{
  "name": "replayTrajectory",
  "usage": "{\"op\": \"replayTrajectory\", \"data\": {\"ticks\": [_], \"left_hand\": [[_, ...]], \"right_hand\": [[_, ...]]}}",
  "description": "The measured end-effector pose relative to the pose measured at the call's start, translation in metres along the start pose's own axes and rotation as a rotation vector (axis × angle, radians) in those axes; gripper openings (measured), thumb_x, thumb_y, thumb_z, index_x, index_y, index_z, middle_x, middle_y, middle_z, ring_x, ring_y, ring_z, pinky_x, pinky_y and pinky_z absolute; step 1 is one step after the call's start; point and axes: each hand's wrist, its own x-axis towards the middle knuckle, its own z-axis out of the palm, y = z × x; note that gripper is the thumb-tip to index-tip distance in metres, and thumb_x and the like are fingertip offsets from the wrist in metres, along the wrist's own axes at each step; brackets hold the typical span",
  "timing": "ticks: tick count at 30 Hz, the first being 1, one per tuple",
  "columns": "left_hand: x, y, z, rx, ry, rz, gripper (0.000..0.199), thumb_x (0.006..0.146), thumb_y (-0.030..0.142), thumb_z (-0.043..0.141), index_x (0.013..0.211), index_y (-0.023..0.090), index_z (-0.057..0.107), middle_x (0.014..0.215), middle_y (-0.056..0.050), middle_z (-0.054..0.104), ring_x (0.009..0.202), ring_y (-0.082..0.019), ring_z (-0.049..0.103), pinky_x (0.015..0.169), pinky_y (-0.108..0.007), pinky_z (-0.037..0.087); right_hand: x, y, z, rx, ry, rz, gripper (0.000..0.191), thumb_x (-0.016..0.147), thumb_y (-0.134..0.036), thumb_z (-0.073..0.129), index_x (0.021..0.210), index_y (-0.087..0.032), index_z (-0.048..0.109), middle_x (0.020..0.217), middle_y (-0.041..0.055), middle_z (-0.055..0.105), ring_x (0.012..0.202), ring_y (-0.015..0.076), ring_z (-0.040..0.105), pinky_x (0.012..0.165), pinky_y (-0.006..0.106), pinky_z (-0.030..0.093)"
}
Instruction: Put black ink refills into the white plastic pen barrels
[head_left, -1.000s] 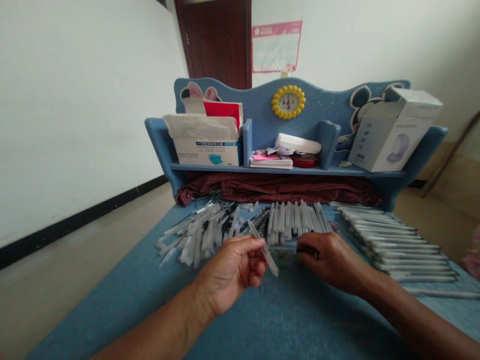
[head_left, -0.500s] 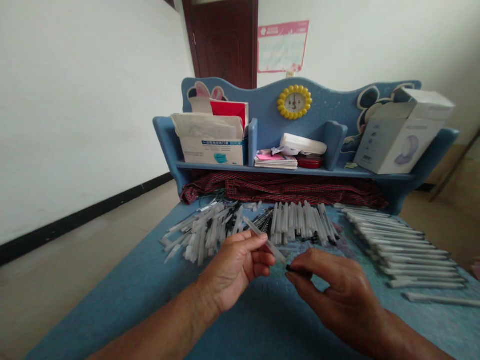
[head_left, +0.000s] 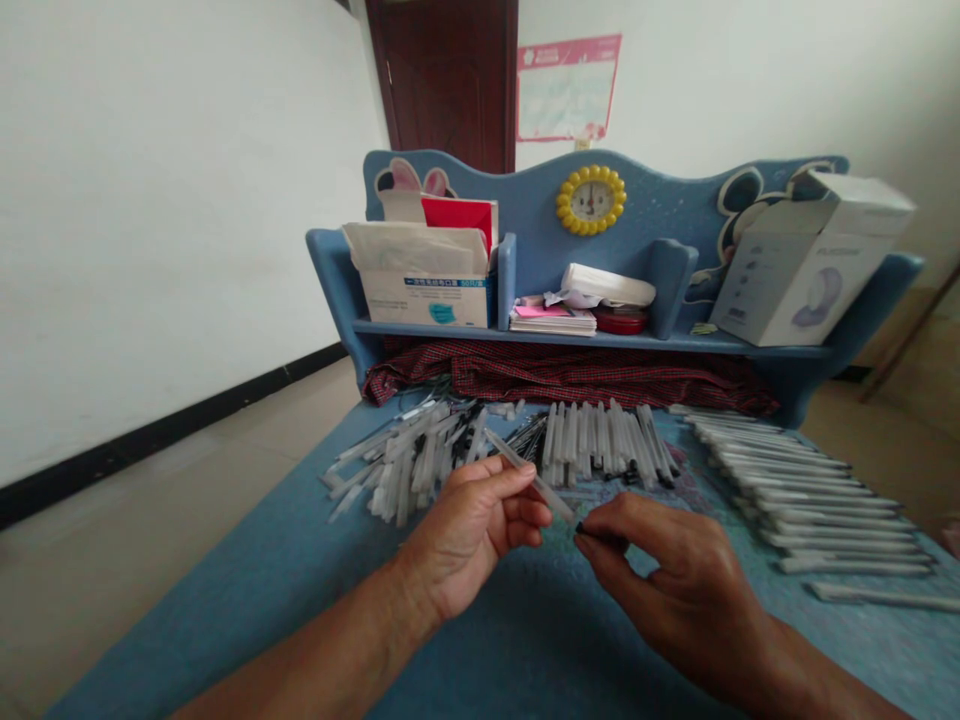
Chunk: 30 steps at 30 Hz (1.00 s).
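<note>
In my left hand (head_left: 480, 525) is a translucent pen barrel (head_left: 553, 500), pinched between thumb and fingers and slanting down to the right. My right hand (head_left: 667, 570) pinches a small black pen part (head_left: 580, 528), mostly covered by the fingertips, right at the barrel's lower end. Whether the two pieces touch I cannot tell. Behind my left hand lies a loose heap of clear pen pieces (head_left: 409, 460). A row of pen barrels (head_left: 600, 440) lies beyond my right hand, with thin black pieces (head_left: 529, 435) to its left.
On the right of the blue table (head_left: 315, 610) lies a stack of pens (head_left: 817, 490), with a single pen (head_left: 885, 597) in front. Along the back, a checked cloth (head_left: 570, 375) lies under a blue shelf (head_left: 450, 333). The shelf carries a mask box (head_left: 427, 290) and a white box (head_left: 810, 265).
My right hand has moved slightly up, bringing the black part closer to the lower end of the barrel. My left hand keeps its hold almost unmoved.
</note>
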Motion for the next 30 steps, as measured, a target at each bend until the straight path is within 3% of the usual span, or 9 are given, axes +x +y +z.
{"op": "replayTrajectory", "data": {"ticks": [12,22,30], "left_hand": [[-0.001,-0.003,0.002,0.076,0.002,0.041,0.011,0.076,0.02,0.058,0.076,0.013,0.051,0.064,-0.002,0.06,0.051,-0.009,0.057,0.043,-0.017,0.045],[-0.003,-0.001,0.002,0.073,-0.009,0.06,0.009,0.076,0.018,0.058,0.077,0.012,0.051,0.065,-0.003,0.061,0.052,-0.01,0.058,0.043,-0.017,0.045],[-0.004,0.0,0.002,0.071,0.007,0.144,0.01,0.075,0.019,0.059,0.078,0.013,0.051,0.064,-0.002,0.061,0.054,-0.01,0.058,0.046,-0.019,0.046]], "right_hand": [[-0.002,0.002,0.001,-0.019,-0.001,-0.047,0.01,0.076,-0.008,0.052,0.07,-0.015,0.057,0.058,-0.0013,0.055,0.052,0.008,0.051,0.052,0.02,0.039],[-0.001,0.004,0.001,0.039,-0.012,0.061,0.009,0.076,-0.009,0.054,0.074,-0.017,0.058,0.062,-0.0032,0.059,0.054,0.007,0.054,0.053,0.017,0.041],[-0.003,0.012,0.004,-0.088,0.007,0.044,0.009,0.082,-0.018,0.052,0.077,-0.015,0.06,0.066,0.0009,0.062,0.056,0.01,0.056,0.054,0.021,0.04]]}}
